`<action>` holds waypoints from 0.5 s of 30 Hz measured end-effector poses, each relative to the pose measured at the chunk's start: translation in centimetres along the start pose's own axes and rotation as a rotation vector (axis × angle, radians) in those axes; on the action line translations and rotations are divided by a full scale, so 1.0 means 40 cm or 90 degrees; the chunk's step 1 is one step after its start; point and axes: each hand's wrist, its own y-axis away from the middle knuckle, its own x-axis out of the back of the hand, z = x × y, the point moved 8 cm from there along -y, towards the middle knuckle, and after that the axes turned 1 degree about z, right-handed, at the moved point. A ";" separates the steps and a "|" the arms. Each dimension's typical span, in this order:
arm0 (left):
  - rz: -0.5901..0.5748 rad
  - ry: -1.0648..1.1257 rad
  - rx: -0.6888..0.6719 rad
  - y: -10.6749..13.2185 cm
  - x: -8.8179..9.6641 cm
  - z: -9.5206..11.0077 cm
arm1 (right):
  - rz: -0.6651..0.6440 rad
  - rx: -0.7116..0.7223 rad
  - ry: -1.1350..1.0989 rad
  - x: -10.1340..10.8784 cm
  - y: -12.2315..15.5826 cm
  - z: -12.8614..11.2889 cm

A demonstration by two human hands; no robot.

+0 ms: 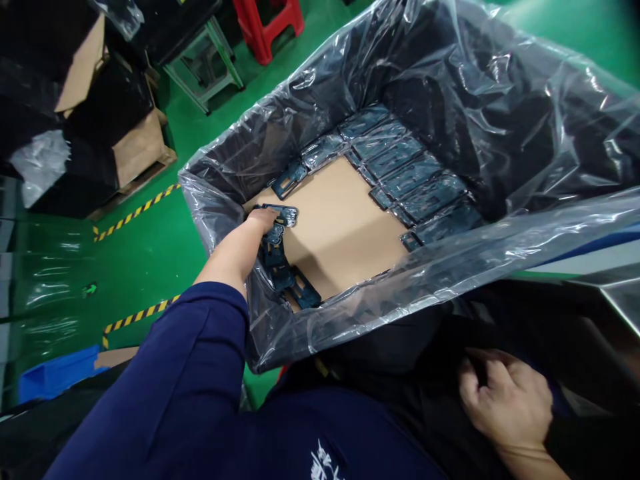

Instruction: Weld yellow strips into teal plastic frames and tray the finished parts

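My left hand (263, 218) reaches down into a large bin lined with a clear plastic bag (450, 267). Its fingers are closed on a dark plastic frame part (286, 214), held over the brown cardboard sheet (335, 227) on the bin floor. More dark frame parts (283, 270) lie in a row just below that hand. A further row of them (410, 180) runs along the far and right edges of the cardboard. My right hand (505, 400) rests at the lower right, fingers curled into dark material outside the bin.
The floor is green with yellow-black hazard tape (135, 212). Cardboard boxes with dark contents (135, 147) stand at the left. A green metal stool (205, 60) and a red stool (267, 23) stand at the top. A blue bin (55, 373) sits at lower left.
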 end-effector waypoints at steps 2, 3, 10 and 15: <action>0.001 -0.024 -0.001 -0.004 -0.002 0.002 | 0.007 0.014 -0.003 0.003 -0.003 -0.005; 0.002 -0.035 -0.002 -0.006 -0.001 0.004 | 0.008 0.017 -0.005 0.004 -0.004 -0.006; 0.022 -0.061 -0.013 -0.014 0.025 0.011 | -0.010 -0.017 -0.014 -0.006 0.004 0.002; 0.082 -0.070 -0.002 -0.020 0.050 0.009 | -0.011 -0.019 -0.015 -0.005 0.002 0.001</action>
